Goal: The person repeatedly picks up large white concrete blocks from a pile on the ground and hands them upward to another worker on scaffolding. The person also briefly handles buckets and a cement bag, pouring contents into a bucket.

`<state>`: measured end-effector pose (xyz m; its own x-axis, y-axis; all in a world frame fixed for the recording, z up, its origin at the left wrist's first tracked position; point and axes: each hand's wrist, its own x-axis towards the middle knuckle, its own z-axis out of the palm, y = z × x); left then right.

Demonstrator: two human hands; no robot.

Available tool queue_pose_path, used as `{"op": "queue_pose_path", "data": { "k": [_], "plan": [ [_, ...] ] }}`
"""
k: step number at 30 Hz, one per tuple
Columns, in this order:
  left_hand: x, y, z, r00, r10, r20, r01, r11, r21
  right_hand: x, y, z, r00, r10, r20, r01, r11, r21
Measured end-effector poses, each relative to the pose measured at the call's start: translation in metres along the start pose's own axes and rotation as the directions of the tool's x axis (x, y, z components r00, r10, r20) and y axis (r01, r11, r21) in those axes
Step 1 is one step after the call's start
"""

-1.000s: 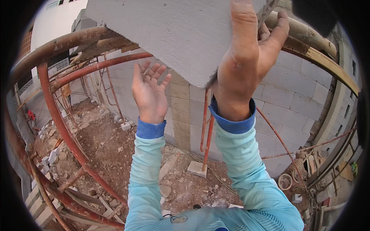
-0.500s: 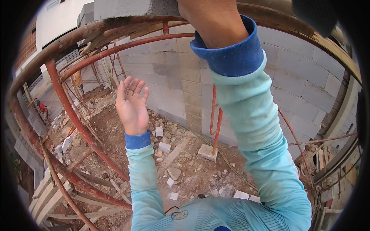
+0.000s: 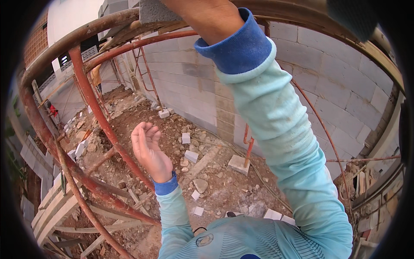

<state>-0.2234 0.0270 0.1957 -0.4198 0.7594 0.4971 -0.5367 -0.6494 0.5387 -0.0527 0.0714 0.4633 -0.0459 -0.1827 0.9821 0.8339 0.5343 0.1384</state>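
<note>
My left hand (image 3: pixel 151 149) hangs in the air at mid-picture, palm turned inward. Its fingers are loosely curled and apart from the thumb, with nothing in them. My right arm reaches up across the view in a light blue sleeve with a dark blue cuff. Only the wrist and back part of my right hand (image 3: pixel 196 15) show at the upper edge; the fingers are cut off. Beside that hand is a rough grey block (image 3: pixel 157 12), resting by the planks above the scaffold's top tube. Whether the hand grips the block cannot be seen.
A rusty red scaffold frame (image 3: pixel 92 101) curves around my left side. Beyond stands a grey block wall (image 3: pixel 319 82). Rubble and small white block pieces (image 3: pixel 191 156) lie on the dirt ground below. Timber planks (image 3: pixel 56 213) are stacked at lower left. A person in yellow (image 3: pixel 95 77) is far off.
My view has shifted. My left hand is lower, its fingers more curled. My right hand and the block's visible end sit further left and higher in the picture.
</note>
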Motion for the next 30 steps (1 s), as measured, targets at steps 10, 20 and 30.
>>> {"op": "queue_pose_path", "data": {
  "k": [10, 20, 30],
  "plan": [
    [0.003, 0.066, -0.052, 0.718, 0.693, 0.066, -0.623, 0.598, 0.503, -0.006, -0.020, 0.011, 0.996, -0.035, -0.081, 0.047, 0.987, 0.156],
    [0.109, 0.045, -0.075, 0.561, 0.799, 0.217, -0.439, 0.066, 0.896, -0.333, 0.004, -0.058, 0.609, 0.401, 0.684, -0.623, 0.775, 0.100],
    [0.121, 0.016, -0.092, 0.709, 0.699, 0.096, -0.147, 0.013, 0.989, -0.850, -0.029, -0.517, -0.860, 0.169, 0.482, -0.149, 0.820, -0.553]
  ]
}}
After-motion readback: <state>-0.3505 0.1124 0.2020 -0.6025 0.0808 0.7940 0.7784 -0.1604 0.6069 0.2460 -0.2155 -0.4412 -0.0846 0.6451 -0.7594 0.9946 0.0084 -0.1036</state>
